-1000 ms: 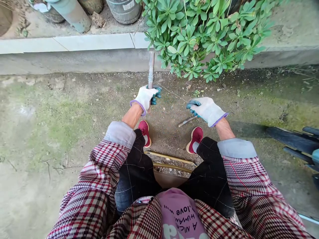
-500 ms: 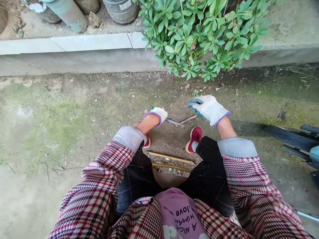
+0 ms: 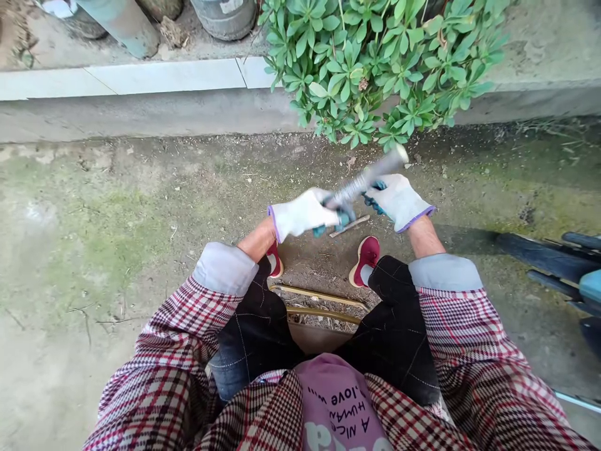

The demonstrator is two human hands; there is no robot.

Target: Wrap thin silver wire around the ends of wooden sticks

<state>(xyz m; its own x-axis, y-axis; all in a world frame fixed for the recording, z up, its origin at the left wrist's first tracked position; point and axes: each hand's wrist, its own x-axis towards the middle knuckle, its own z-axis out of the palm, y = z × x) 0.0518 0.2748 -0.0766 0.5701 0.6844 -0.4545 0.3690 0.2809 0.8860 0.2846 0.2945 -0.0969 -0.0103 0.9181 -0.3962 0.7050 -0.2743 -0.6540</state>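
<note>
My left hand (image 3: pixel 307 213), in a white glove with blue-green fingers, is closed around a short grey stick (image 3: pixel 373 175). The stick is blurred by motion, slants up to the right, and has a pale end and a shinier middle. Close to the stick is my right hand (image 3: pixel 397 197), gloved the same way. Its fingers are curled downward, and what they hold, if anything, is hidden. Below the two hands a thinner stick (image 3: pixel 350 226) lies on the ground between my shoes.
A leafy green bush (image 3: pixel 357 75) overhangs a low tiled ledge (image 3: pixel 178 77). Pots and a grey bucket (image 3: pixel 224 17) stand on the ledge. A dark wheel (image 3: pixel 544 254) is at the right. Yellowish metal bars (image 3: pixel 323 295) lie low between my legs.
My left hand has swung to the right and turned over, and the grey stick has come up off the ground in it. My right hand has shifted only slightly.
</note>
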